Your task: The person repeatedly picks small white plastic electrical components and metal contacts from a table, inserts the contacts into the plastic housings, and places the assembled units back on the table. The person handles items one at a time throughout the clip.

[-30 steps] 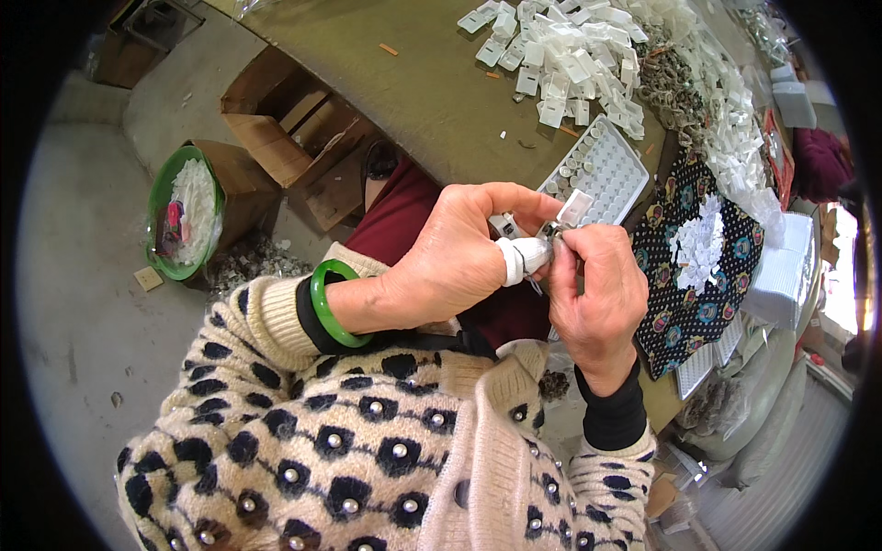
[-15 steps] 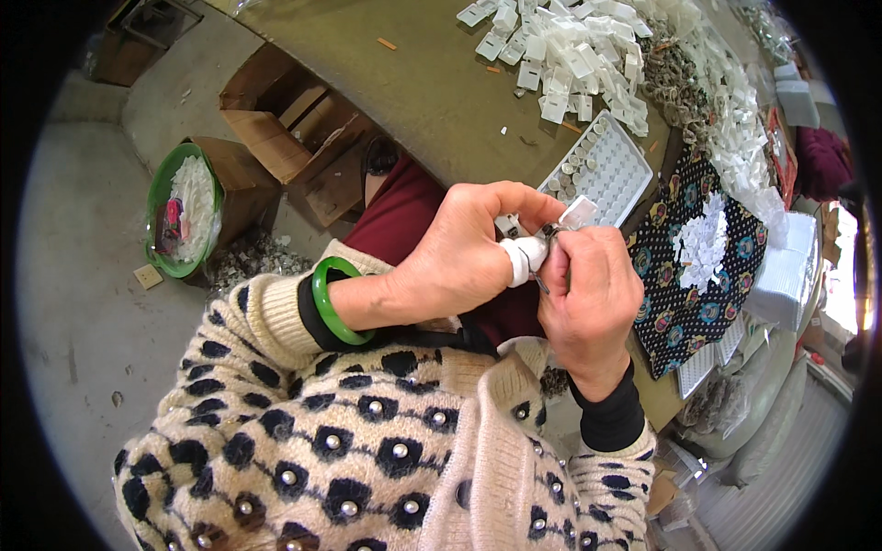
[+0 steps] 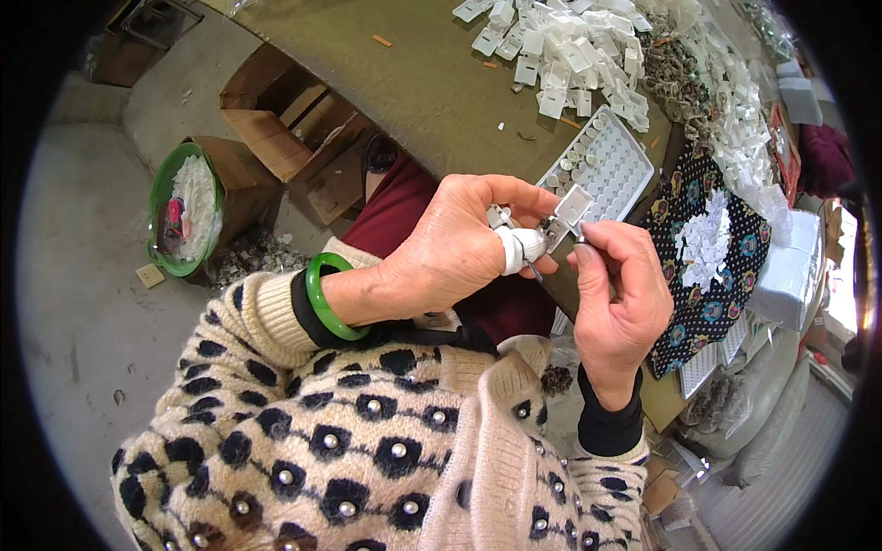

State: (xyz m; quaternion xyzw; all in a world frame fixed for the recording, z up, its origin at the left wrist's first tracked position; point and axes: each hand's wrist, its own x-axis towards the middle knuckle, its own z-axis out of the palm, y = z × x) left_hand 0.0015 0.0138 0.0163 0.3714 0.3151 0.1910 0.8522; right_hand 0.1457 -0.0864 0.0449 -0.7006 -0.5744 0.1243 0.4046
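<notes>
My left hand (image 3: pixel 436 248) is closed around small parts in front of my body. From its fingertips sticks out a small translucent plastic case (image 3: pixel 574 205) with its hollow side showing. White wrapping (image 3: pixel 522 250) covers the thumb, and a thin dark pointed piece pokes out beneath it. Another small white piece (image 3: pixel 498 217) shows between thumb and forefinger. Just to the right, my right hand (image 3: pixel 627 289) pinches thumb and forefinger by the case's lower edge; whatever is between those fingertips is too small to make out. Beyond the hands lies a white tray (image 3: pixel 617 174) of round pockets, partly filled with small round pieces (image 3: pixel 577 158).
Loose translucent cases (image 3: pixel 574 55) are heaped on the green table (image 3: pixel 432 101), beside a pile of grey-brown parts (image 3: pixel 680 83). White bits (image 3: pixel 703 241) rest on a patterned cloth (image 3: pixel 666 308). At left stand a green basin (image 3: pixel 156 197) and an open cardboard box (image 3: pixel 262 138).
My right hand has drawn back slightly to the right and its fingers have loosened from the left fingertips. More of the plastic case now shows. The left hand has barely moved.
</notes>
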